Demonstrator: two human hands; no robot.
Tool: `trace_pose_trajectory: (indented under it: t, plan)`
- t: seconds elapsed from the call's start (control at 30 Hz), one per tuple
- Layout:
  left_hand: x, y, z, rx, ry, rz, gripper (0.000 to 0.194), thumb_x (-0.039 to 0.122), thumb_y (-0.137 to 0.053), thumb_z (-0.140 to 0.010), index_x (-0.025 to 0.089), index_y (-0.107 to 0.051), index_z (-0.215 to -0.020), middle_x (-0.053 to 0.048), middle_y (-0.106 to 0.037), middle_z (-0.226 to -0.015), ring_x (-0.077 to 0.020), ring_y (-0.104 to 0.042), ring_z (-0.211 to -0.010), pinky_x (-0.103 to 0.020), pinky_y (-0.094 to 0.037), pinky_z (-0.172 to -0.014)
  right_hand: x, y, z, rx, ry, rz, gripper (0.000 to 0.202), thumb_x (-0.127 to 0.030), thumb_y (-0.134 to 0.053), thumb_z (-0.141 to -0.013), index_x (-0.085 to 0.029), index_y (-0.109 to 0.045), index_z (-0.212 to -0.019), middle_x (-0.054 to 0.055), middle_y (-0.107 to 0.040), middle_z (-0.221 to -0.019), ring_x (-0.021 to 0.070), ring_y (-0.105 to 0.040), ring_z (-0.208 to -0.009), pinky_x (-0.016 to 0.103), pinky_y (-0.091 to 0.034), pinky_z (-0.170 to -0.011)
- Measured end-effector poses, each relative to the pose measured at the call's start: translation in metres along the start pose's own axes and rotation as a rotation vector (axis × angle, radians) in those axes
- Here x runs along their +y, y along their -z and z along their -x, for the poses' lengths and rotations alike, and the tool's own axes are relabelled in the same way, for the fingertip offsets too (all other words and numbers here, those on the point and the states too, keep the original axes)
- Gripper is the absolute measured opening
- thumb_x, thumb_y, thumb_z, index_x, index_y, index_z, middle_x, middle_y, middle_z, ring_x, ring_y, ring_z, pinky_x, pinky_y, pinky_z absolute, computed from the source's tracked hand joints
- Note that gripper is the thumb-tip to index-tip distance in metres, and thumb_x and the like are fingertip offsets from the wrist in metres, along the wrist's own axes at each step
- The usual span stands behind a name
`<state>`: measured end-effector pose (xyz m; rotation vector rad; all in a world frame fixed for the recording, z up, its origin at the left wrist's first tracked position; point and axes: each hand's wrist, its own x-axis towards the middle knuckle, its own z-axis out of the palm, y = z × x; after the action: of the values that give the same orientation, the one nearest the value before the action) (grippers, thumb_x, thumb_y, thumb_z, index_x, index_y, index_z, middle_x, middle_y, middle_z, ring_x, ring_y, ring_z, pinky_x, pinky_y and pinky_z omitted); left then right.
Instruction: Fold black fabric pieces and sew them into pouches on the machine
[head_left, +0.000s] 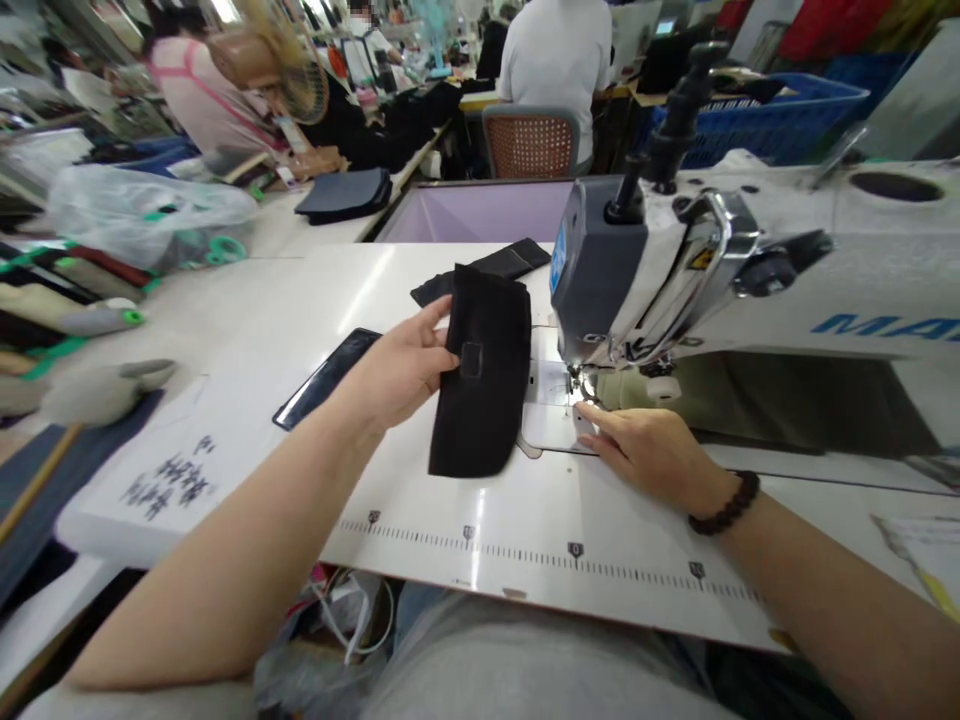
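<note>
A black fabric piece (487, 400) with a small stitched square is gripped along its left edge by my left hand (405, 365), thumb on top. It is left of the needle area of a white and grey sewing machine (607, 270). My right hand (645, 450), with a dark beaded bracelet at the wrist, touches the metal plate just in front of the needle; its fingers are close together, and whatever may be between them is too small to name. Behind the held piece lies another dark fabric strip (514, 262).
A phone (326, 380) lies left of my left hand. Thread cones (97, 310) and a clear plastic bag (150, 205) are at the far left. Folded dark fabric (345, 192) sits farther back. Olive fabric (765, 400) lies under the machine arm. Other people sit beyond.
</note>
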<state>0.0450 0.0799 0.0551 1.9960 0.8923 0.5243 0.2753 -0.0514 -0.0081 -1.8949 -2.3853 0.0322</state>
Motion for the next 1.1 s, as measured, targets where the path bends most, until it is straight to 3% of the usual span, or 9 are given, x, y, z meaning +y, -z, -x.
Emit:
trace_pose_trajectory:
  t: [0.07, 0.13, 0.2, 0.3, 0.37, 0.5, 0.77, 1.1]
  plan:
    - [-0.013, -0.012, 0.010, 0.021, 0.029, 0.008, 0.069, 0.005, -0.041, -0.073, 0.012, -0.013, -0.136, -0.014, -0.057, -0.109, -0.0209, -0.060, -0.091, -0.039, -0.050, -0.078, 0.001, -0.001, 0.001, 0.005, 0.006, 0.011, 0.034, -0.033, -0.042, -0.086, -0.016, -0.053, -0.113, 0.005, -0.067, -0.075, 0.0159, -0.061, -0.066, 0.025, -0.038, -0.056]
    - [-0.025, -0.025, 0.020, 0.129, 0.041, -0.256, 0.065, 0.009, -0.046, -0.074, 0.009, -0.019, -0.133, -0.020, -0.045, -0.123, -0.0255, -0.051, -0.107, -0.043, -0.044, -0.087, 0.001, -0.002, 0.002, 0.033, 0.025, 0.006, 0.033, -0.033, -0.041, -0.087, -0.016, -0.053, -0.112, 0.005, -0.067, -0.077, 0.0154, -0.061, -0.068, 0.025, -0.038, -0.057]
    - [-0.028, -0.036, 0.028, 0.142, -0.055, -0.559, 0.052, 0.010, -0.048, -0.076, 0.006, -0.035, -0.126, -0.020, -0.038, -0.129, -0.0276, -0.041, -0.117, -0.045, -0.037, -0.095, 0.003, -0.003, 0.003, 0.060, 0.046, -0.002, 0.032, -0.033, -0.039, -0.087, -0.017, -0.054, -0.111, 0.005, -0.067, -0.078, 0.0145, -0.060, -0.068, 0.024, -0.037, -0.057]
    - [-0.017, -0.054, 0.038, -0.087, -0.344, -0.772, 0.031, 0.014, -0.045, -0.083, 0.008, -0.050, -0.113, -0.014, -0.045, -0.125, -0.0232, -0.043, -0.115, -0.038, -0.037, -0.097, 0.004, -0.005, 0.004, 0.083, 0.060, -0.003, 0.032, -0.034, -0.040, -0.087, -0.018, -0.055, -0.110, 0.004, -0.066, -0.074, 0.0135, -0.059, -0.064, 0.023, -0.036, -0.055]
    - [-0.009, -0.068, 0.039, -0.220, -0.494, -0.821, 0.030, 0.021, -0.046, -0.085, 0.008, -0.052, -0.111, -0.013, -0.049, -0.121, -0.0214, -0.046, -0.112, -0.034, -0.038, -0.096, 0.005, -0.005, 0.005, 0.095, 0.077, -0.018, 0.032, -0.034, -0.040, -0.087, -0.017, -0.056, -0.109, 0.004, -0.066, -0.074, 0.0137, -0.059, -0.063, 0.024, -0.036, -0.055]
    - [-0.008, -0.091, 0.026, -0.266, -0.565, -0.893, 0.039, 0.032, -0.048, -0.085, 0.003, -0.051, -0.111, -0.017, -0.050, -0.119, -0.0241, -0.043, -0.115, -0.034, -0.035, -0.098, 0.008, -0.004, 0.006, 0.113, 0.140, -0.100, 0.032, -0.034, -0.039, -0.087, -0.015, -0.058, -0.105, 0.005, -0.065, -0.075, 0.0141, -0.059, -0.066, 0.024, -0.038, -0.057]
    - [-0.014, -0.088, -0.013, -0.292, -0.514, -0.905, 0.041, 0.035, -0.043, -0.087, 0.004, -0.050, -0.113, -0.016, -0.047, -0.121, -0.0245, -0.040, -0.117, -0.035, -0.032, -0.099, 0.011, -0.004, 0.007, 0.095, 0.186, -0.161, 0.032, -0.034, -0.039, -0.088, -0.014, -0.060, -0.100, 0.004, -0.062, -0.069, 0.0127, -0.055, -0.062, 0.024, -0.036, -0.056]
    - [-0.020, -0.084, -0.029, -0.279, -0.531, -0.751, 0.036, 0.033, -0.046, -0.086, 0.006, -0.052, -0.109, -0.013, -0.050, -0.117, -0.0211, -0.041, -0.116, -0.034, -0.032, -0.100, 0.002, -0.005, 0.004, 0.102, 0.101, -0.065, 0.029, -0.029, -0.041, -0.086, -0.013, -0.060, -0.103, 0.006, -0.064, -0.071, 0.0135, -0.058, -0.062, 0.024, -0.038, -0.055]
